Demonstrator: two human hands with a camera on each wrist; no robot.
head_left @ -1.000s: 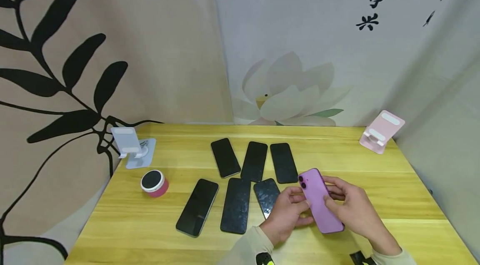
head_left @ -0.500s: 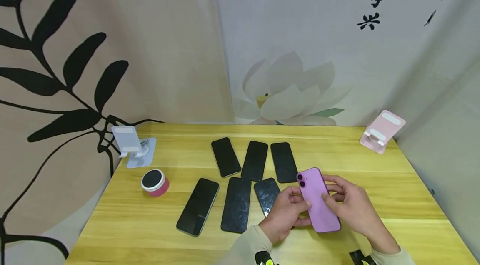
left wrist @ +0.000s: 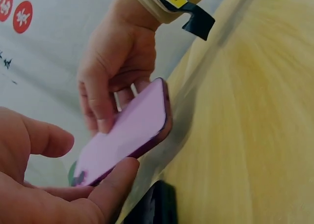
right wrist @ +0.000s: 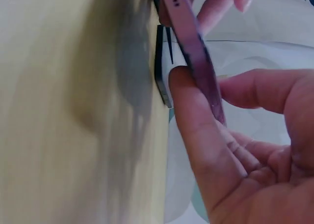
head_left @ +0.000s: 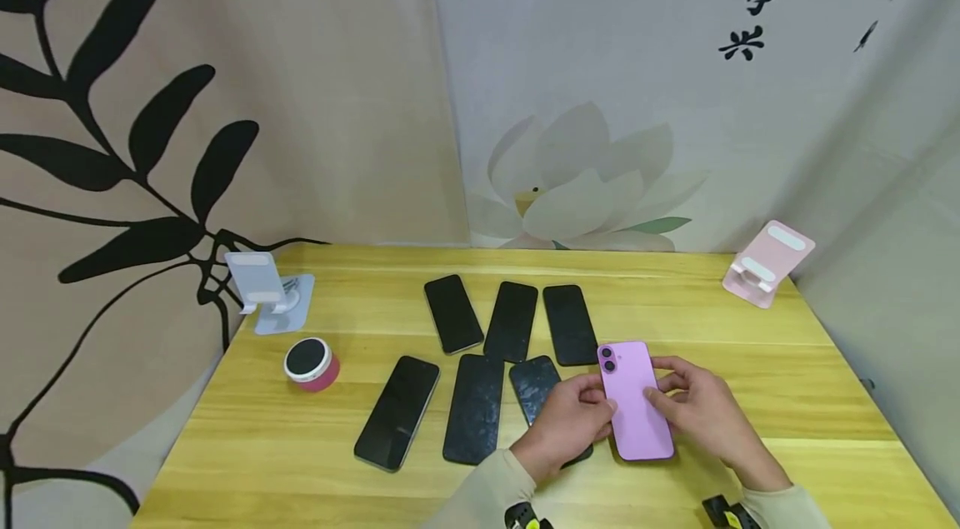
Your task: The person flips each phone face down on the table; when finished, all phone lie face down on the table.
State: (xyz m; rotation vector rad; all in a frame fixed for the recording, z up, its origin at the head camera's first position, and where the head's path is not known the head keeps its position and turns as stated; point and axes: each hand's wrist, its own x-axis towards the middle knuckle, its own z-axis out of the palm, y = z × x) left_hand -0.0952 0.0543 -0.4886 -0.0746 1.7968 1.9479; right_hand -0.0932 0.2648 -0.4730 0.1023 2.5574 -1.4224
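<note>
A purple smartphone (head_left: 636,400) is held up above the table, its back with two camera lenses facing the head camera. My right hand (head_left: 705,412) grips its right side, thumb on the back and fingers beneath, as the right wrist view shows. At the opposite side, my left hand (head_left: 566,425) has its fingers curled under the edge; in the left wrist view its thumb (left wrist: 51,140) stands off the back. Partly hidden under the left hand lies a black phone (head_left: 534,386).
Several more black phones, such as the one (head_left: 472,408) beside the left wrist, lie face up on the wooden table (head_left: 247,446). A blue-grey phone stand (head_left: 258,283) and a pink-and-white round container (head_left: 313,366) are at left. A pink phone stand (head_left: 767,262) is at back right.
The purple phone has turned straighter, its lower end swinging left. My left hand has shifted slightly, showing more of the black phone's lower end beneath it.
</note>
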